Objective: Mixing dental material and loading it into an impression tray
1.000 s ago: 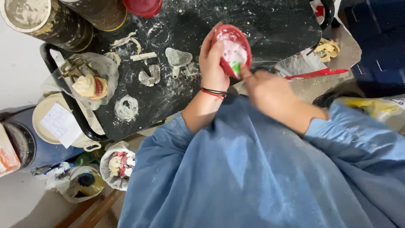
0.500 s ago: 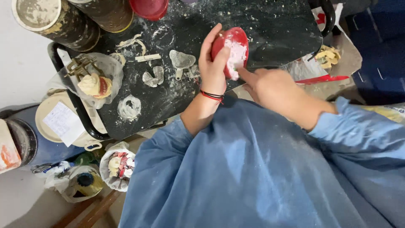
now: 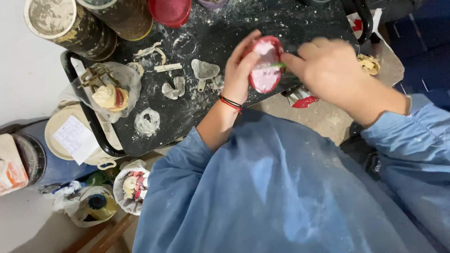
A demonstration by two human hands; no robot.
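While the left hand [image 3: 241,70] cups a red bowl [image 3: 266,64] from its left side, fingers wrapped round the rim and thumb along the near edge, the bowl is held tilted above the black tray [image 3: 225,28], its mouth turned toward the right hand. White paste fills the bowl's inside. A red and black band [image 3: 231,103] circles the left wrist.

The right hand [image 3: 330,70] comes in from the right, fingers closed together and pinching a thin green tool [image 3: 277,65]; the tool's tip sits in the paste near the bowl's right rim. The hand is blurred, so the exact finger hold cannot be made out.

Tray is dusted with white powder. On it, left of the bowl: a grey impression tray [image 3: 205,71], a pale cast [image 3: 173,88] just beside it, a white ring-shaped smear [image 3: 147,122] nearer the front edge. Far left, a clear bag [image 3: 110,91] holds a yellowish cast and metal parts. At the back stand two dirty round tins [image 3: 70,26] and a second red bowl [image 3: 169,11].

A red-handled tool [image 3: 302,97] lies on the bench under the right hand. Below the tray, bags [image 3: 133,185] and a paper note [image 3: 75,138] on a round lid. Both sleeves are blue, flecked white.
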